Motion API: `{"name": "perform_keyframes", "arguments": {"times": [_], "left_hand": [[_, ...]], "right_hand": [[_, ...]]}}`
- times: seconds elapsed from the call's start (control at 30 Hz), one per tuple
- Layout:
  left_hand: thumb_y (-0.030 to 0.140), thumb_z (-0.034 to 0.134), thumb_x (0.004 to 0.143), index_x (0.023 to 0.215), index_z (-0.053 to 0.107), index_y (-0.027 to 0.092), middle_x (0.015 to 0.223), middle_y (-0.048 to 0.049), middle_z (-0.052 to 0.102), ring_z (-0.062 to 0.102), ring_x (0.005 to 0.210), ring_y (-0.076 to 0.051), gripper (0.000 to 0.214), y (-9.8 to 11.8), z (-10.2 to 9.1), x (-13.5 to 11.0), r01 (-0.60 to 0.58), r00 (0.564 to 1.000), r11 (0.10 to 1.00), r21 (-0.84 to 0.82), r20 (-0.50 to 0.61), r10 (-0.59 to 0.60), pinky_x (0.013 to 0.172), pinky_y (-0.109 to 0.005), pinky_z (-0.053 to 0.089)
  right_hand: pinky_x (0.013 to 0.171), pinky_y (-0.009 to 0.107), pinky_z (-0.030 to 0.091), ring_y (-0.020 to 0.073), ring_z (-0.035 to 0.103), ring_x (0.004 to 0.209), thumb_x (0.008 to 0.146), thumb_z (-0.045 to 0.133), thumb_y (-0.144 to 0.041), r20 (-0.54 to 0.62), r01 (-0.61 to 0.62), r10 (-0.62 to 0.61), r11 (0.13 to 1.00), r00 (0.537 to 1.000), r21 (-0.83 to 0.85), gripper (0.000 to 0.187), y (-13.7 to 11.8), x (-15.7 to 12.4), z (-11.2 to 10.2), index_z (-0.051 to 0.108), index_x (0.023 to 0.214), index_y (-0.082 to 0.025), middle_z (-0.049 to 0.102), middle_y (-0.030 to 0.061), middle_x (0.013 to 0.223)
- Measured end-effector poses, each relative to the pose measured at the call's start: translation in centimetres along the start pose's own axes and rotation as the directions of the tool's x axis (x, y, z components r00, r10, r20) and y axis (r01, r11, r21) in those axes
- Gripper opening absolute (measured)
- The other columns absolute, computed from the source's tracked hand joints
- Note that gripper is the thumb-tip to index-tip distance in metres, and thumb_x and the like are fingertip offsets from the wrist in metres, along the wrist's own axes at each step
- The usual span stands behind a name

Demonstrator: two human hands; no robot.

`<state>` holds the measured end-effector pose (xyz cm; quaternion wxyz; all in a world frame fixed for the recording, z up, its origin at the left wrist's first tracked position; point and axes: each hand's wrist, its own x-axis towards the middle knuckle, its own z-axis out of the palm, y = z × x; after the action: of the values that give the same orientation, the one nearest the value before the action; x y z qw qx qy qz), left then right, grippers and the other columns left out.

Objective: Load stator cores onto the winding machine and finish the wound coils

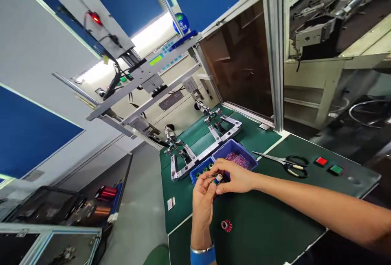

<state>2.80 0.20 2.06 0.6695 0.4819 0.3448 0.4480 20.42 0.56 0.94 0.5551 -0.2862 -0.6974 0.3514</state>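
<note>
Both my hands meet over the green bench (275,216), just in front of two small blue bins. My left hand (203,198) and my right hand (235,175) pinch a small ring-shaped wound coil part (218,179) between their fingertips. The nearer small bin (201,168) holds dark green-and-black rings. The larger blue bin (235,155) behind it holds reddish wire pieces. One finished red-wound ring coil (226,225) lies on the mat below my hands.
Scissors (284,162) lie right of the bins, near a red button (321,160) and a green button (336,169). A metal winding fixture (201,143) stands behind the bins. Copper wire spools (105,193) sit low at the left. The bench's left edge drops to the floor.
</note>
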Motion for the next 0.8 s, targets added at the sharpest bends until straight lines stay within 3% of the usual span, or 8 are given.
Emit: {"name": "perform_keyframes", "arguments": {"times": [0.1, 0.2, 0.3, 0.37, 0.43, 0.53, 0.7, 0.8], "left_hand": [[0.038, 0.091, 0.064, 0.095, 0.065, 0.012, 0.086, -0.0061, 0.068, 0.063, 0.064, -0.011, 0.048, -0.1, 0.8, 0.1, 0.066, 0.996, 0.997, -0.029, -0.060, -0.068, 0.060, -0.017, 0.054], [0.040, 0.096, 0.054, 0.086, 0.065, 0.011, 0.072, -0.0036, 0.065, 0.063, 0.060, -0.012, 0.053, 0.5, 1.2, -0.1, 0.151, 0.982, 0.984, -0.096, -0.104, -0.161, 0.054, -0.017, 0.054], [0.041, 0.097, 0.051, 0.085, 0.065, 0.010, 0.071, -0.0054, 0.066, 0.064, 0.058, -0.013, 0.055, 1.1, 1.1, -0.3, 0.222, 0.970, 0.964, -0.144, -0.068, -0.233, 0.051, -0.016, 0.053], [0.041, 0.096, 0.052, 0.085, 0.065, 0.010, 0.074, -0.0075, 0.067, 0.064, 0.058, -0.013, 0.054, 1.3, 0.9, -0.4, 0.245, 0.967, 0.958, -0.152, -0.028, -0.252, 0.051, -0.016, 0.053], [0.040, 0.096, 0.054, 0.086, 0.066, 0.010, 0.077, -0.0083, 0.068, 0.065, 0.060, -0.013, 0.053, 1.3, 0.7, -0.4, 0.244, 0.968, 0.958, -0.152, -0.017, -0.250, 0.053, -0.016, 0.055], [0.041, 0.096, 0.054, 0.086, 0.067, 0.010, 0.077, -0.0078, 0.068, 0.066, 0.061, -0.013, 0.053, 1.3, 0.7, -0.3, 0.226, 0.971, 0.962, -0.153, -0.043, -0.235, 0.055, -0.016, 0.055], [0.046, 0.096, 0.049, 0.086, 0.068, 0.011, 0.070, -0.0054, 0.067, 0.066, 0.061, -0.014, 0.058, 1.2, 1.1, -0.3, 0.207, 0.969, 0.972, -0.107, -0.114, -0.219, 0.056, -0.018, 0.057], [0.044, 0.097, 0.048, 0.084, 0.068, 0.010, 0.076, -0.0068, 0.068, 0.066, 0.064, -0.015, 0.057, 1.4, 0.8, -0.1, 0.147, 0.970, 0.989, -0.025, -0.192, -0.149, 0.059, -0.020, 0.058]], "right_hand": [[0.062, 0.026, 0.044, 0.0139, 0.052, 0.068, 0.081, 0.076, -0.056, -0.022, -0.093, 0.100, 0.974, 0.995, 0.208, 0.043, 0.4, -0.7, -0.3, 0.068, 0.093, -0.014, 0.055, 0.0026, 0.083], [0.063, 0.024, 0.046, 0.0133, 0.056, 0.070, 0.084, 0.075, -0.053, 0.054, -0.125, 0.113, 0.925, 0.992, 0.359, 0.041, 0.8, -0.5, -0.7, 0.072, 0.093, -0.013, 0.058, 0.0040, 0.085], [0.063, 0.025, 0.048, 0.0128, 0.057, 0.067, 0.086, 0.074, -0.053, 0.152, -0.196, 0.138, 0.846, 0.979, 0.496, 0.041, 1.1, -0.2, -0.8, 0.072, 0.096, -0.013, 0.061, 0.0046, 0.083], [0.062, 0.025, 0.050, 0.0127, 0.057, 0.064, 0.087, 0.072, -0.053, 0.158, -0.227, 0.167, 0.812, 0.973, 0.537, 0.041, 1.1, -0.1, -0.9, 0.071, 0.094, -0.013, 0.063, 0.0044, 0.081], [0.067, 0.027, 0.050, 0.0147, 0.059, 0.071, 0.089, 0.072, -0.049, 0.067, -0.152, 0.136, 0.870, 0.988, 0.469, 0.036, 0.8, 0.0, -1.1, 0.071, 0.092, -0.014, 0.063, 0.0051, 0.084], [0.080, 0.033, 0.050, 0.0192, 0.061, 0.090, 0.094, 0.065, -0.043, -0.022, 0.041, -0.037, 0.975, 0.999, 0.219, 0.028, 0.0, 0.0, -1.5, 0.072, 0.093, -0.016, 0.062, 0.0082, 0.097], [0.092, 0.042, 0.047, 0.0229, 0.057, 0.101, 0.096, 0.061, -0.041, 0.015, 0.173, -0.173, 0.984, 0.985, -0.051, 0.024, -1.2, -0.1, -2.0, 0.070, 0.099, -0.019, 0.059, 0.0100, 0.109], [0.094, 0.043, 0.045, 0.0236, 0.055, 0.104, 0.099, 0.056, -0.037, -0.081, 0.191, -0.205, 0.970, 0.975, -0.152, 0.022, -1.4, 0.2, -3.1, 0.068, 0.095, -0.019, 0.058, 0.0100, 0.110]]}}
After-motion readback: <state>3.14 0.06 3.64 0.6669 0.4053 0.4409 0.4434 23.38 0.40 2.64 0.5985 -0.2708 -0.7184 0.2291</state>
